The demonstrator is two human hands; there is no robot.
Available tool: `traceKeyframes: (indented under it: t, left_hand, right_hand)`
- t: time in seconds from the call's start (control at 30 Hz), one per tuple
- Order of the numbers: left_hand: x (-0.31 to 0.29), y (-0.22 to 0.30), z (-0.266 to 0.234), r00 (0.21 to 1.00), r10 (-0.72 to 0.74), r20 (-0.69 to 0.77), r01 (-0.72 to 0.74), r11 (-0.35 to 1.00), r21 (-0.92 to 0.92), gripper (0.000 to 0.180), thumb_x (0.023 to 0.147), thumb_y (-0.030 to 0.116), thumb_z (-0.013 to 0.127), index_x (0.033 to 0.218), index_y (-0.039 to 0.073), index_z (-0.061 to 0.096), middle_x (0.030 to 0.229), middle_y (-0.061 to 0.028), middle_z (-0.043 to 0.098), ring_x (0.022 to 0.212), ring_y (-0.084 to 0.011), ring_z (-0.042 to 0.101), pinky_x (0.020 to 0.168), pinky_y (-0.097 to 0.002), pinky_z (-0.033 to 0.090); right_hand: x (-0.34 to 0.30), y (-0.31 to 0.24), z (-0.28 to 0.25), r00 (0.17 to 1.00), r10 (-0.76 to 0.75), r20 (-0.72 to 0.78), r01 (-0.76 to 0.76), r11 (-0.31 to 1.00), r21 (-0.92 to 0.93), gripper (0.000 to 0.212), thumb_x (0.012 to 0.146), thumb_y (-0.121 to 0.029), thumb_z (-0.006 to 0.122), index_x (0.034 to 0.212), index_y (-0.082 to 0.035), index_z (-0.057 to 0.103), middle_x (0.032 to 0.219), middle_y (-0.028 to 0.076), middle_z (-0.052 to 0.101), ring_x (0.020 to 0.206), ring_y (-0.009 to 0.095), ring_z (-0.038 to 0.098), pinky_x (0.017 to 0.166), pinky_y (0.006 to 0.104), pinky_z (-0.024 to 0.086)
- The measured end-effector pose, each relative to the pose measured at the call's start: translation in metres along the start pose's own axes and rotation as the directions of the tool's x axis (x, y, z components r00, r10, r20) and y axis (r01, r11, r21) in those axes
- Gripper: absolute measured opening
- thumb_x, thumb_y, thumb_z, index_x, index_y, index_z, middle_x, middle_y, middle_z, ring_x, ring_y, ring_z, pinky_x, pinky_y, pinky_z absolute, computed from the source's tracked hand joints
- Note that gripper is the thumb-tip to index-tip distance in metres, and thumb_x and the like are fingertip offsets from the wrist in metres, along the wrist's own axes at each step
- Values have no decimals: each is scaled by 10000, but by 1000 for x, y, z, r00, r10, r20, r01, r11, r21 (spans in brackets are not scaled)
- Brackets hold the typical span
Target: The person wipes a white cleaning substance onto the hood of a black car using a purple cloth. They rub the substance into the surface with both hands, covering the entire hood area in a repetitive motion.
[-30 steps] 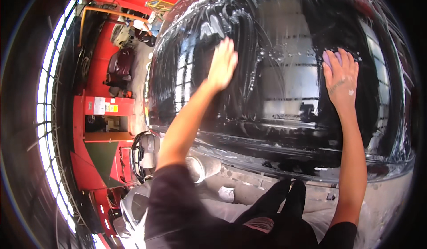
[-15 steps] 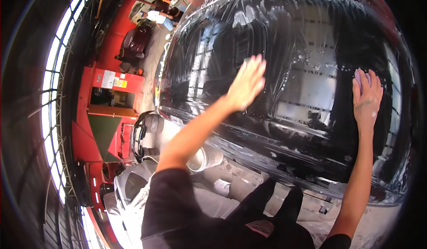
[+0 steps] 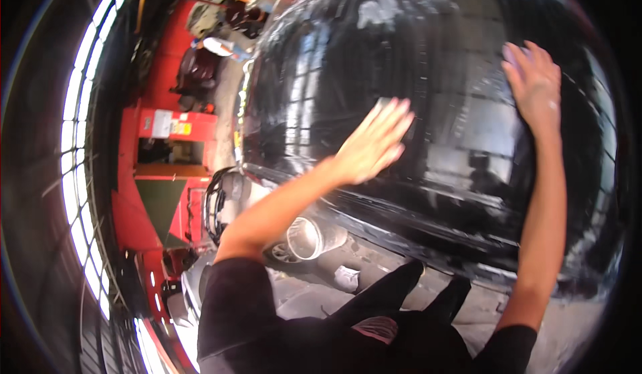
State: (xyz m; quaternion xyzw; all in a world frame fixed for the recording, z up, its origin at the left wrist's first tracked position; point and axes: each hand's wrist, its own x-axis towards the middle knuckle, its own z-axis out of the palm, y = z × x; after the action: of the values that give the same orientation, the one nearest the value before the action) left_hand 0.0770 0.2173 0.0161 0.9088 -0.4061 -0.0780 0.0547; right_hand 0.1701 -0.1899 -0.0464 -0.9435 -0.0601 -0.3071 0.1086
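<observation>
A broad, glossy black car panel (image 3: 361,60), probably a hood, spreads out in front of me, wet and smeared with whitish suds. My left hand (image 3: 374,140) lies on its near middle part, fingers stretched and nearly together. A small pale grey piece (image 3: 384,101) sticks out past the fingertips; the rest of it is under the hand. Farther off and to the right, my right hand (image 3: 537,86) presses on the panel with its fingers slightly bent. Beneath those fingers shows a bit of a purplish pad (image 3: 511,58), mostly covered.
On the floor by the panel's near edge stand a whitish bucket (image 3: 314,237) and a crumpled white piece (image 3: 346,278). Car parts lie at left, near a red wall (image 3: 127,173). A person in a white top (image 3: 219,46) is far off at the upper left.
My right hand has slid away from me and slightly left. My left hand has shifted a little right and nearer. The white streaks on the panel look fainter and blurred.
</observation>
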Motion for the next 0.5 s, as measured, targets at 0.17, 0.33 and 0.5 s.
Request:
traceKeyframes:
  t: [0.17, 0.33, 0.5]
  left_hand:
    - [162, -198, -46, 873, -372, -315, 382, 924, -34, 730, 1152, 500, 303, 1674, -9, 332, 1764, -249, 268, 1650, -408, 212, 1344, -507, 187]
    - [80, -111, -3, 968, -113, -222, 108, 994, -35, 686, 1170, 396, 323, 1685, -52, 260, 1780, -271, 184, 1668, -424, 127, 1357, -540, 101]
    - [-102, 6, 7, 974, -189, 123, 199, 977, -71, 814, 1050, 341, 563, 1704, -20, 242, 1794, -275, 112, 1679, -424, 63, 1361, -578, 49]
  right_hand:
    - [29, -18, 20, 997, -50, 61, 40, 987, 155, 408, 1071, -337, 641, 1422, -140, 705, 1518, 166, 607, 1393, 375, 571, 1199, 505, 399]
    - [23, 19, 20, 993, -45, 111, 39, 998, 55, 418, 1085, -360, 622, 1436, -145, 696, 1528, 161, 602, 1415, 370, 559, 1216, 509, 381]
    - [18, 9, 24, 994, -20, 107, 17, 999, 28, 415, 1092, -364, 610, 1448, -166, 688, 1545, 153, 585, 1442, 369, 540, 1254, 561, 329]
